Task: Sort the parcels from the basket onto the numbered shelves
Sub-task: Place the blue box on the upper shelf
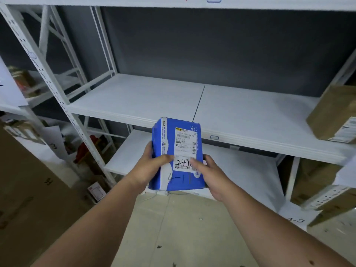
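Both hands hold one blue parcel in mid air, just near of the front edge of the middle shelf: the left hand wraps its left side with the thumb across the label, and the right hand cups the right side, fingers curled behind. So each grip is closed on the parcel. Handwriting on its face reads "249" and below it "4-1". The parcel is not yet placed. A brown box already sits at the far right of that shelf, so some sorting looks done; the basket is out of view, so what remains cannot be told. The shelf board is bare from its left post to the brown box, with ample height under the shelf above. The lower shelf lies behind the parcel.
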